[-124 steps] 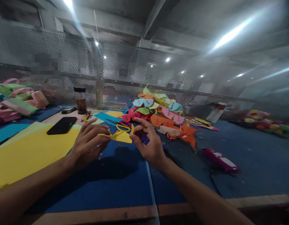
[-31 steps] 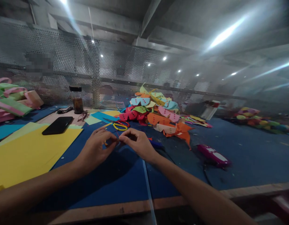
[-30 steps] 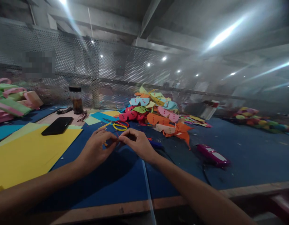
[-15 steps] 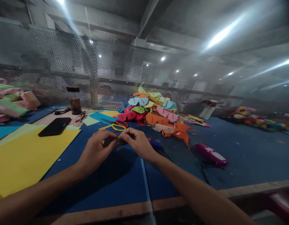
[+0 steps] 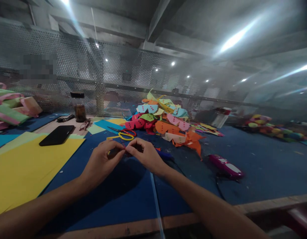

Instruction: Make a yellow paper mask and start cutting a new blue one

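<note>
Thumb and forefinger of my left hand [image 5: 106, 157] are pinched together, and their tips meet those of my right hand [image 5: 144, 154], pinched as well. A thin reddish strand shows just above the meeting fingertips; what lies between them is too small to make out. Right behind the fingers lie scissors [image 5: 126, 135] with yellow and red handles. Beyond my right hand rises a heap of folded paper pieces [image 5: 168, 124] in orange, pink, green and blue, several marked with red dots. A blue tool [image 5: 164, 154] is partly hidden behind my right hand.
Yellow sheets [image 5: 36, 166] lie at left, with a black phone [image 5: 57, 135] on them. A jar [image 5: 80, 108] stands behind. A purple glue gun or similar device [image 5: 226, 166] with a cord is at right. A pale strip [image 5: 155, 196] crosses the table's front edge.
The thin reddish strand now shows above my fingertips. My right fingers have shifted slightly and straightened against the left ones; the rest of the scene is nearly the same.
</note>
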The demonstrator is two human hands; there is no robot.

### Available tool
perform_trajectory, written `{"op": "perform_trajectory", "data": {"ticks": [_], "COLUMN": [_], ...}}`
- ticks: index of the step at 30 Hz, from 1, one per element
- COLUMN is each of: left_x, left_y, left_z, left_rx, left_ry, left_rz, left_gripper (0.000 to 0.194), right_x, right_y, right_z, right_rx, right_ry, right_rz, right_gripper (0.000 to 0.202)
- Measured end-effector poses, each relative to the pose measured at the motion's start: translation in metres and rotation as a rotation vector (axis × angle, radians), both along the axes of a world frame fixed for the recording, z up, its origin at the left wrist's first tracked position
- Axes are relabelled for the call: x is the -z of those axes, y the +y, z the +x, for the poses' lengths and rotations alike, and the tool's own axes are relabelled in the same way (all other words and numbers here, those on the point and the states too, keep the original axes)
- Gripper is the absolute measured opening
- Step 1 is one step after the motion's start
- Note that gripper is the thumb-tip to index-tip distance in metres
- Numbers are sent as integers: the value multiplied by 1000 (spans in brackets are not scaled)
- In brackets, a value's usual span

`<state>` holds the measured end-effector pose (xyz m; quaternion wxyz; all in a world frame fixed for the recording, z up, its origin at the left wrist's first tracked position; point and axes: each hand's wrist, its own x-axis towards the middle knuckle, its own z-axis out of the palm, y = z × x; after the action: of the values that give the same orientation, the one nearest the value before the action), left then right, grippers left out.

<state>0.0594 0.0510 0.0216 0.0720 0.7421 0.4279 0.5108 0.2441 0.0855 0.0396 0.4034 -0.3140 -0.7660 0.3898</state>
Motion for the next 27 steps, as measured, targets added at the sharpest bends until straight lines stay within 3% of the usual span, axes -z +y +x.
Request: {"op": "perform_trajectory", "data": {"ticks": [13,27], "left_x": [0,6], "left_y": [-1,1], "left_z": [1,1], "left_rx": [45,35], "left_ry": [39,-26], "left_rz": [48,-76], "left_gripper": [12,13], "right_x": [-1,2], "right_y": [0,1], "right_z": [0,-1], "right_rx": [-35,-17], "right_ry": [-23,-12], "right_rz": [-66,-54], "right_gripper": [14,11]}}
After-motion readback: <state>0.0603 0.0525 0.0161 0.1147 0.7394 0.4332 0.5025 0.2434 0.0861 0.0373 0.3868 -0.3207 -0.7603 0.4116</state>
